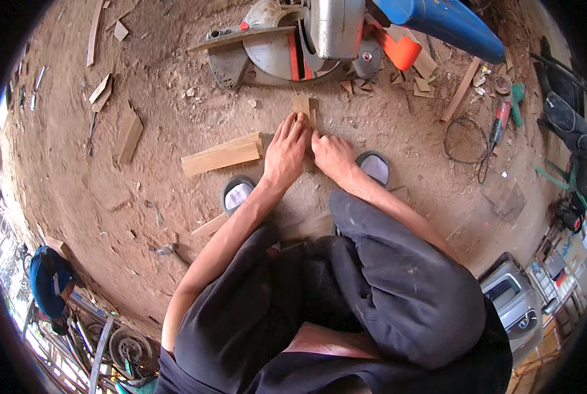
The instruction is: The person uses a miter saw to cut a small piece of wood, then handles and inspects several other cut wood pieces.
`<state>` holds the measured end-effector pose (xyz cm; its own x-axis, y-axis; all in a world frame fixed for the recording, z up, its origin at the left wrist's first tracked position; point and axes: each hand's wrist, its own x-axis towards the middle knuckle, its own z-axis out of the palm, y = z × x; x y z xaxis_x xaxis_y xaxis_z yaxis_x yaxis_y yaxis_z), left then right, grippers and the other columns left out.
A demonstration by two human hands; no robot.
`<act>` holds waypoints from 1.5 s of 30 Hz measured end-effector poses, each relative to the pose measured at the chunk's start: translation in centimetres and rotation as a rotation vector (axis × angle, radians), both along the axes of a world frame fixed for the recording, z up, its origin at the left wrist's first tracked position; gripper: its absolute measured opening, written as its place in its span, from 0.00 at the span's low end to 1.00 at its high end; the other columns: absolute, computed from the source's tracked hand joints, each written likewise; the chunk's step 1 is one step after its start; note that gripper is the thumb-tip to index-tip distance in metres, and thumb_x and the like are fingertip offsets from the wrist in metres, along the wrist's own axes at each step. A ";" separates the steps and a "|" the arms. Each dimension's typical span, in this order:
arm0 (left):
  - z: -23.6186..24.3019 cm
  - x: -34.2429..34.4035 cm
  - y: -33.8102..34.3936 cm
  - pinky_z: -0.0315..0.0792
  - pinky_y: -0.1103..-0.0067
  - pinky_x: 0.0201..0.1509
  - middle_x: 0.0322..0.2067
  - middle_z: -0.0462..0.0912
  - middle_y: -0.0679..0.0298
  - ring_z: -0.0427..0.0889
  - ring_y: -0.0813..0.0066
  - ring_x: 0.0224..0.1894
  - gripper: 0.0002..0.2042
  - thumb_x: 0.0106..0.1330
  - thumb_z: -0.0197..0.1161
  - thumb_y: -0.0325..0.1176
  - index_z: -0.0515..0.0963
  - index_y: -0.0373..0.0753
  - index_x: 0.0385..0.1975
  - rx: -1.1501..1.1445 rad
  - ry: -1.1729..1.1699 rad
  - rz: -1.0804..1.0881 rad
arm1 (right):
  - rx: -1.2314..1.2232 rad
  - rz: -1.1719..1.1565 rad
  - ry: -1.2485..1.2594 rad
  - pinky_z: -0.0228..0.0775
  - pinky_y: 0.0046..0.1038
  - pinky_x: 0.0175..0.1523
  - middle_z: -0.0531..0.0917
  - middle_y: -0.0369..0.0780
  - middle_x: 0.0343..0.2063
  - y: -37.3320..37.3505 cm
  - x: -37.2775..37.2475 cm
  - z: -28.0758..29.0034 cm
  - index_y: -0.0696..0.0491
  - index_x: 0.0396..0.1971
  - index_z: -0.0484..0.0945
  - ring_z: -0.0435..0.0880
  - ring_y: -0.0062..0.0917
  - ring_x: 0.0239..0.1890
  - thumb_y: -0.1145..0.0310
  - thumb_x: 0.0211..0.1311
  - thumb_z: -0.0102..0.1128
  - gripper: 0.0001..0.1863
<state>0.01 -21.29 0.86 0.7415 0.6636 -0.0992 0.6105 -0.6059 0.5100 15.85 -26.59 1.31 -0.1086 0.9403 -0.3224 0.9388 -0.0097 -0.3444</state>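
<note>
A narrow wooden piece (301, 104) lies on the dirt floor between my sandaled feet and the saw, partly covered by my fingers. My left hand (285, 148) rests over it, fingers close together, gripping it from the left. My right hand (333, 153) is beside it with curled fingers closed at its right edge; the fingertips are partly hidden. Left of my hands lies a bundle of wooden strips (221, 156).
A miter saw (333, 33) with a blue handle stands ahead. An angle grinder (500, 121) with cord lies right, near scattered offcuts (130, 134). A hammer (168, 251) is lower left, a blue bag-like item (47, 279) farther left. A vehicle (510, 295) is behind right.
</note>
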 end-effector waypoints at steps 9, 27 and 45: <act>-0.2 0.0 0.4 0.59 0.64 0.78 0.70 0.65 0.50 0.60 0.51 0.75 0.31 0.53 0.62 0.24 0.71 0.29 0.62 -0.008 0.014 0.001 | -0.104 0.033 0.136 0.82 0.46 0.39 0.85 0.57 0.24 -1.8 0.3 0.8 0.67 0.34 0.81 0.89 0.50 0.31 0.77 0.53 0.57 0.11; 0.2 -0.1 0.2 0.55 0.65 0.80 0.71 0.64 0.53 0.59 0.54 0.75 0.39 0.53 0.72 0.31 0.67 0.29 0.67 -0.002 0.043 -0.001 | -0.197 -0.007 0.300 0.81 0.50 0.36 0.82 0.60 0.22 -5.6 -0.5 1.1 0.66 0.23 0.81 0.86 0.56 0.29 0.74 0.55 0.58 0.10; -0.1 0.4 -2.3 0.74 0.55 0.60 0.57 0.65 0.34 0.68 0.32 0.59 0.37 0.59 0.69 0.28 0.56 0.22 0.65 -0.291 -0.302 0.377 | -0.023 -0.680 0.498 0.72 0.40 0.32 0.81 0.54 0.24 -6.1 5.7 2.2 0.59 0.31 0.79 0.85 0.47 0.27 0.67 0.67 0.58 0.10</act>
